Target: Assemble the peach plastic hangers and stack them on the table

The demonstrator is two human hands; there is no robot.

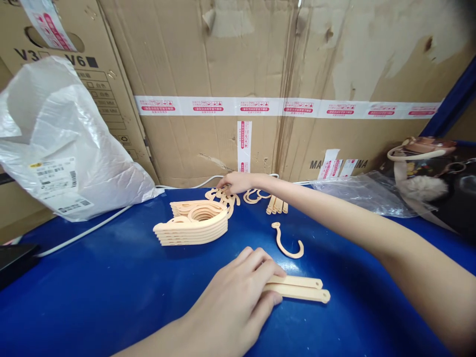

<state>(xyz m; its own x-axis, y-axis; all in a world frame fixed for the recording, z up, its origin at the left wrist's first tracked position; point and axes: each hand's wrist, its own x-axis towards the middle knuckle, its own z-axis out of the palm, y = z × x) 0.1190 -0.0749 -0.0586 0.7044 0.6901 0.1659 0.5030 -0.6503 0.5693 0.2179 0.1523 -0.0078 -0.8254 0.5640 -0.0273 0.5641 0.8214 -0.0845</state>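
Pale-peach, flat plastic strips [304,292], two, lie at or just over the glossy blue counter [111,287], left hand's [241,290] grip closed on them; long axis left-right, visible holed ends pointing right. Beyond: loose pale-peach plastic hook [290,255], tip end right. Farther: right hand [238,183] at pale-peach curved plastic pieces [225,197]; can't tell if its grip has one. Step looks like picking a piece; next move calls for singling one out.

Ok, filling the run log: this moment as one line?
left hand: holding two flat strips | right hand: at curved pieces | lone hook: on blue table
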